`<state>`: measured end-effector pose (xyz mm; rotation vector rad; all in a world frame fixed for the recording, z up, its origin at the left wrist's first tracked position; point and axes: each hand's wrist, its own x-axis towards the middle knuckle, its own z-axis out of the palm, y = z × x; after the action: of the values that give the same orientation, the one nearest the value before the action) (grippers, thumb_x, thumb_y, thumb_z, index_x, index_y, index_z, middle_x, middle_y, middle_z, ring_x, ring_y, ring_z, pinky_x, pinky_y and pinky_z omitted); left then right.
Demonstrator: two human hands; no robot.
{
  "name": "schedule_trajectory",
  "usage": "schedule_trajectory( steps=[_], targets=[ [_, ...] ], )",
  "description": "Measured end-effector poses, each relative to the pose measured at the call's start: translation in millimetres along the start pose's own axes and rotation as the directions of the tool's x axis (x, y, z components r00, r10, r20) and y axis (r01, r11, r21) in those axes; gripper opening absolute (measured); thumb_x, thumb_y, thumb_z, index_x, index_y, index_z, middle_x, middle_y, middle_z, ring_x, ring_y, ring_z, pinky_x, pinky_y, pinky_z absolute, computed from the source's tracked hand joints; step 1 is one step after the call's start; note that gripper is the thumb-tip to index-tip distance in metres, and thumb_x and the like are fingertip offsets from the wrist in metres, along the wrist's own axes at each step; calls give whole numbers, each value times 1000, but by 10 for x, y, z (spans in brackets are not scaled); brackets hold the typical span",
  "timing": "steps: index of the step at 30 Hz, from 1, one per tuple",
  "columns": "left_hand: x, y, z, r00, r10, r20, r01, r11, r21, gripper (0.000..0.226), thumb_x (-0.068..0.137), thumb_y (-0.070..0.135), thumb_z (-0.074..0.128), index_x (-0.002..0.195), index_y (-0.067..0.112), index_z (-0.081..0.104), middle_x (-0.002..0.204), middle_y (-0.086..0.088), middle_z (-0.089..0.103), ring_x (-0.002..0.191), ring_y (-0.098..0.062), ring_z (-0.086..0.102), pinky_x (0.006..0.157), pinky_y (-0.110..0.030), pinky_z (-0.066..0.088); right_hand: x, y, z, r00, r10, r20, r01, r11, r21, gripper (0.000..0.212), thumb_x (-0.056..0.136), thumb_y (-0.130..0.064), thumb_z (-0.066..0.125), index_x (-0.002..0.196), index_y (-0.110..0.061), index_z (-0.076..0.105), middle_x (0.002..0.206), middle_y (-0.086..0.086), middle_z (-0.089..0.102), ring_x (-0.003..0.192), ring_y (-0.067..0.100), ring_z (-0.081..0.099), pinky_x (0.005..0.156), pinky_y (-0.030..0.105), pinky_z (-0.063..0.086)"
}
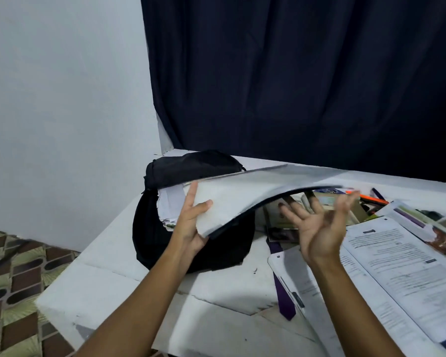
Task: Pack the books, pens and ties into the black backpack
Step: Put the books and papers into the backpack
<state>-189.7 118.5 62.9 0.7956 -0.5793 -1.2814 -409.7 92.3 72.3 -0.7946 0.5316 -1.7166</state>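
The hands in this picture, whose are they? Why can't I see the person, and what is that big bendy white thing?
The camera sits on the person's head and looks down, so you see only their arms. The left hand grips a big floppy book by its corner; it bends as it hangs over the black backpack, which already has papers inside. The right hand is open with fingers spread, just under the book's sagging edge. On the white table lie more open books, a purple tie and, farther back, something orange that may be a pen.
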Motion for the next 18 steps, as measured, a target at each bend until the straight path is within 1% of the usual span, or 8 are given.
schedule_trajectory(
  steps=[2, 4, 6, 9, 12, 13, 15, 18],
  targets=[
    [-11, 78, -182, 1000, -4, -3, 5, 1000, 31, 64, 91, 1, 50, 144, 36, 42, 114, 7, 69, 87, -14, 72, 61, -24, 56, 36, -40, -218, 974, 201, -105, -172, 956, 238, 74, 88, -69, 34, 151, -38, 8, 157, 24, 4, 136, 52, 25, 89, 61, 47],
    [-35, 152, -352, 1000, 6, 24, -8, 996, 88, 62, 90, 3, 49, 143, 34, 45, 113, 11, 71, 93, -13, 72, 65, -22, 56, 85, -35, -407, 910, 394, -128, -318, 862, 394, 66, 88, -73, 31, 131, -25, 47, 154, 22, 25, 131, 45, 38, 76, 55, 52],
    [-88, 249, -492, 998, 15, 66, -27, 984, 177, 60, 91, 1, 45, 143, 30, 45, 108, 18, 72, 94, -7, 70, 69, -18, 55, 152, -18, -554, 880, 468, -85, -406, 832, 379, 69, 88, -74, 30, 126, -23, 55, 140, 17, 50, 115, 39, 58, 66, 48, 57],
    [-152, 430, -684, 992, 1, 124, -38, 953, 300, 69, 82, -4, 44, 146, 23, 40, 115, 19, 68, 96, -2, 69, 70, -15, 54, 330, -77, -622, 830, 549, 103, -557, 802, 216, 75, 87, -79, 25, 144, -33, 41, 143, 14, 48, 123, 37, 54, 82, 50, 55],
    [-213, 610, -862, 988, -33, 152, -36, 903, 429, 83, 70, -9, 58, 146, 21, 39, 122, 18, 63, 100, -3, 67, 73, -16, 53, 516, -92, -703, 651, 644, 402, -739, 657, 146, 70, 93, -71, 25, 151, -37, 6, 155, 21, 0, 145, 39, 3, 116, 55, 14],
    [-236, 663, -919, 987, -48, 157, -29, 890, 455, 85, 68, -11, 59, 144, 22, 40, 123, 17, 65, 103, -5, 67, 74, -17, 54, 549, -95, -702, 622, 653, 432, -744, 665, 67, 68, 97, -63, 29, 152, -32, 6, 154, 23, -3, 145, 39, 5, 117, 54, 13],
    [-264, 755, -1001, 986, -65, 156, -20, 871, 491, 81, 71, -8, 57, 144, 24, 41, 128, 18, 63, 109, -8, 65, 77, -20, 54, 657, -75, -545, 515, 685, 516, -764, 639, -86, 66, 93, -45, 58, 149, -20, 33, 152, 25, 22, 136, 38, 37, 108, 49, 37],
    [-287, 834, -1061, 981, -113, 154, 7, 827, 562, 77, 72, -4, 58, 142, 23, 40, 132, 19, 60, 113, -6, 62, 81, -18, 52, 698, 70, -394, 478, 759, 441, -607, 649, -458, 81, 46, -26, 96, 120, -11, 67, 130, 14, 60, 108, 28, 65, 77, 33, 57]
  ],
)
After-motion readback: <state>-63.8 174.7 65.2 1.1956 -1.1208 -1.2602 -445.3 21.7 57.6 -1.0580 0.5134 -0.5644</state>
